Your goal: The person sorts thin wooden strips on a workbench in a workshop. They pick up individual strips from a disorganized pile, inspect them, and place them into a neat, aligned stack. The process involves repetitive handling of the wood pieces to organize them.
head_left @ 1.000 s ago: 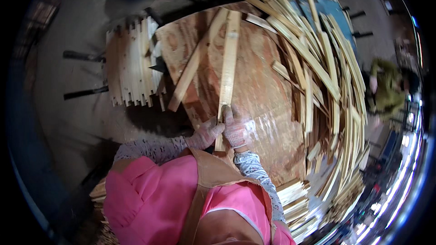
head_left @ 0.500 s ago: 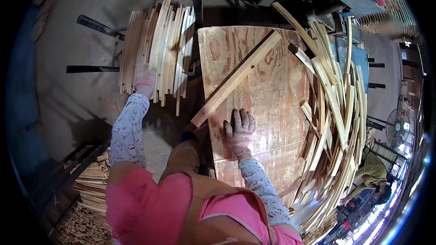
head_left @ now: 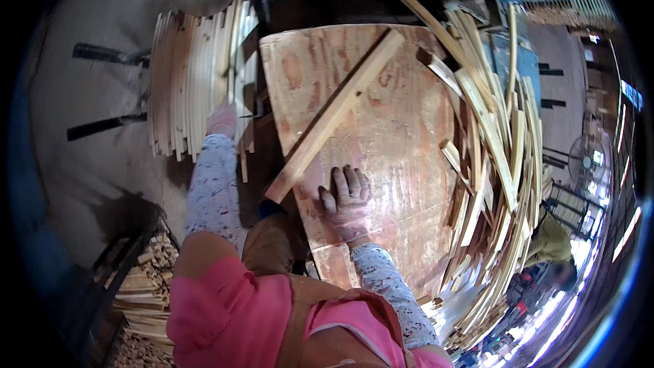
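Note:
My right hand point(head_left: 349, 204), in a thin work glove, lies flat with its fingers spread on a reddish plywood tabletop point(head_left: 409, 150). Beyond it, a single squared wooden strip point(head_left: 335, 114) rests slantwise across the board, one end jutting past the left edge. To the left, my gloved left hand point(head_left: 222, 121) reaches to the near ends of a row of pale wooden strips point(head_left: 194, 75) laid side by side on a rack. Blur hides its fingers, so whether it grips a strip does not show.
A loose heap of wooden strips point(head_left: 501, 150) covers the table's right side. Dark metal bars point(head_left: 102, 127) stick out left of the row. More stacked wood point(head_left: 143, 300) sits at lower left. Another person point(head_left: 550, 242) bends at the far right, near a fan point(head_left: 587, 155).
A strip that stuck up from the row under my left hand now lies more level with the others. My left hand has shifted toward the row's right side. My right hand stays on the board.

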### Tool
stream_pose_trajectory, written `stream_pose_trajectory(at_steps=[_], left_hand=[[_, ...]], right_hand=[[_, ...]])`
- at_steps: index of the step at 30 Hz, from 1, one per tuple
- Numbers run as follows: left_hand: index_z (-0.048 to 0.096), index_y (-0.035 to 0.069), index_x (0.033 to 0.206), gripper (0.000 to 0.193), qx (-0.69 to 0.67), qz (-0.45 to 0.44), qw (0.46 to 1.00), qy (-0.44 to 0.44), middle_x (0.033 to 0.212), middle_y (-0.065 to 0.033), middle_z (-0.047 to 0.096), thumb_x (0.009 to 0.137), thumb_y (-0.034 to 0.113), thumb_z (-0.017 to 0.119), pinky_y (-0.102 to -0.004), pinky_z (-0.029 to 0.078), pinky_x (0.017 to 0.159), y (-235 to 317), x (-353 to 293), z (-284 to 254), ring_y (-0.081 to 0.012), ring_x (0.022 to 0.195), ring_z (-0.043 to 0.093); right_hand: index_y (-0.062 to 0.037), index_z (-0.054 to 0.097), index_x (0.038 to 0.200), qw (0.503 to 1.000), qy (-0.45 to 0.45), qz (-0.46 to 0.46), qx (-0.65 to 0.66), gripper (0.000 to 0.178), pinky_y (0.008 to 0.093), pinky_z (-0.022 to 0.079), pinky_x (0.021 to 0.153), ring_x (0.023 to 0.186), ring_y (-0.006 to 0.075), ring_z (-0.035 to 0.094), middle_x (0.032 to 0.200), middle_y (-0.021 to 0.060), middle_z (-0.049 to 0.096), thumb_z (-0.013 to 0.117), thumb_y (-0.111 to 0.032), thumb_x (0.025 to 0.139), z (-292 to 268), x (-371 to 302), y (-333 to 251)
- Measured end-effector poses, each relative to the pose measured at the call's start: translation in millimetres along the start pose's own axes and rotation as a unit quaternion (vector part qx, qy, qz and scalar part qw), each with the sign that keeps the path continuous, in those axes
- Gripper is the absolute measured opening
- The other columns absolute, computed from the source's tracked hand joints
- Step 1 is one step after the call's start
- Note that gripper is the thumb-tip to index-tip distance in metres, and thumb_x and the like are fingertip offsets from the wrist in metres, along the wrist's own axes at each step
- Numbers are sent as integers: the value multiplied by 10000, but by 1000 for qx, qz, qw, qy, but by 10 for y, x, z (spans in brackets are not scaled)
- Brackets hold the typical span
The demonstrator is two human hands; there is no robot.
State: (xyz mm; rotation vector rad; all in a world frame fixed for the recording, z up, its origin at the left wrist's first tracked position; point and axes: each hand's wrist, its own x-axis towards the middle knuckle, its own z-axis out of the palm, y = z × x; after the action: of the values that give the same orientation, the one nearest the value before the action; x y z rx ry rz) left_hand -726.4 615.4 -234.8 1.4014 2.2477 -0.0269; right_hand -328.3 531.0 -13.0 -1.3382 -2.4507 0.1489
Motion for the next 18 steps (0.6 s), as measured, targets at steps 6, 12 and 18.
stream_pose_trajectory(at_steps=[6, 12, 18], left_hand=[[724, 95, 1303, 374, 189, -25, 966, 174, 966, -151, 750, 1040, 281, 535, -513, 568, 716, -182, 432, -908, -365, 834, 726], [660, 44, 1418, 441, -188, 388, 816, 384, 1268, -184, 705, 1021, 231, 629, -435, 507, 1080, 2137, 54, -2389, -333, 1218, 660], [600, 123, 1443, 481, -137, 461, 864, 148, 1366, -153, 646, 999, 308, 610, -498, 480, 1088, 5079, -64, -1783, -363, 1274, 611]], right_hand=[[-110, 655, 1411, 994, -30, 97, 43, 540, 556, 474, 1112, 1292, 387, 596, 1357, 166, 647, 762, -339, 933, -397, -216, 450], [-97, 639, 1421, 965, 6, 254, -64, 566, 562, 455, 1114, 1348, 396, 564, 1442, 174, 603, 746, -379, 942, -603, -809, 1067], [-115, 655, 1349, 959, 12, 281, -34, 494, 569, 486, 1052, 1340, 415, 578, 1410, 152, 624, 772, -335, 923, -545, -923, 1132]])
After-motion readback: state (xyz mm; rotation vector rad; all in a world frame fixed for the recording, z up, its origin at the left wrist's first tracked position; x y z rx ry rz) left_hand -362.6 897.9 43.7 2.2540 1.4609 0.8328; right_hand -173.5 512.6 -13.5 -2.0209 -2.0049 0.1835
